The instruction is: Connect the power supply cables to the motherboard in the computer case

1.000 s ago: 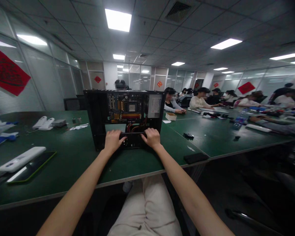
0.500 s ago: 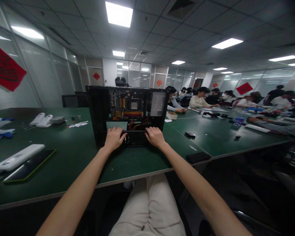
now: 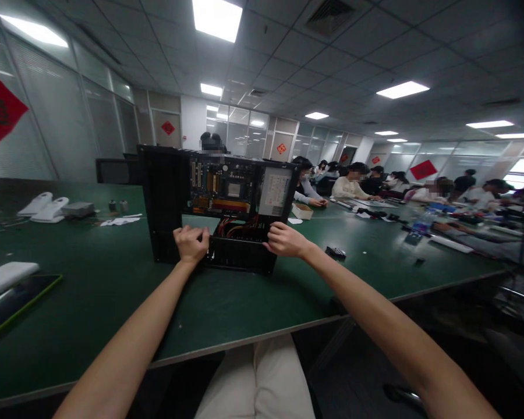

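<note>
A black computer case stands on the green table with its open side toward me. Inside it show the motherboard, a labelled power supply at the upper right, and a bundle of thin cables. My left hand is closed over the lower crossbar of the case, left of the cables. At the right end of that bar, my right hand has its fingers curled round the case edge. The fingertips of both hands are partly hidden.
White plastic devices and a grey box lie at the left. Nearer me are a white bar and a green-edged tablet. A small black part and an open box lie at the right. Several people sit beyond.
The case has turned slightly, its right side coming nearer. My right hand has moved from the bar's middle to its right end. My view has shifted too.
</note>
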### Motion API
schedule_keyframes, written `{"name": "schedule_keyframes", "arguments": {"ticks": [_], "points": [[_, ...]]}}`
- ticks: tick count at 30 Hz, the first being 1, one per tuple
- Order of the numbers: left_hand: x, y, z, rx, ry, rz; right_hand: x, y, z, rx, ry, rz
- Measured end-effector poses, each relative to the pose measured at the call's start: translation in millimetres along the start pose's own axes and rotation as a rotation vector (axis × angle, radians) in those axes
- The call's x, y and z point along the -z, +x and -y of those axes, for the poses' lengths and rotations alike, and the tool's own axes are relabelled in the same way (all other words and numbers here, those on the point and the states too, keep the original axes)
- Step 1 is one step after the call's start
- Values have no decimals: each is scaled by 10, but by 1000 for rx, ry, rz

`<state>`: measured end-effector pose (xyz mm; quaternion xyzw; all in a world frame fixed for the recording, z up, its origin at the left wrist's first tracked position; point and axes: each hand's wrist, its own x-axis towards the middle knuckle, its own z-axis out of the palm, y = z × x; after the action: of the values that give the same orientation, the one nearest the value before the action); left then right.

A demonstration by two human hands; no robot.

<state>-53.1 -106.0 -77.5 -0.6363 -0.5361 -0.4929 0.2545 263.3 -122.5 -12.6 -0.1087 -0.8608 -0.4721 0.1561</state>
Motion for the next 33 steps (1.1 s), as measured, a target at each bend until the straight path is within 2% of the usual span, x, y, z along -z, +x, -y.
{"name": "schedule_keyframes", "arguments": {"ticks": [5, 7, 12, 18, 24, 30, 33], "points": [[-135, 103, 140, 36, -11, -32, -161, 192, 133, -159, -44, -27], [-195, 123, 170, 54, -11, -40, -151, 202, 104, -125, -37, -5], [-311, 175, 198, 123, -3, -71, -126, 193, -26, 66, 30, 30], [-300, 223, 214, 159, -9, -30, -236, 297, 32, 28, 45, -78], [-340, 300, 307, 152, 13, -19, -296, 402, 72, 10, 25, -69], [-360, 352, 343, 166, 40, 23, -203, 465, -242, 192, 32, -5], [-342, 360, 342, 163, 33, 41, -182, 474, -335, 193, 26, 24]]}}
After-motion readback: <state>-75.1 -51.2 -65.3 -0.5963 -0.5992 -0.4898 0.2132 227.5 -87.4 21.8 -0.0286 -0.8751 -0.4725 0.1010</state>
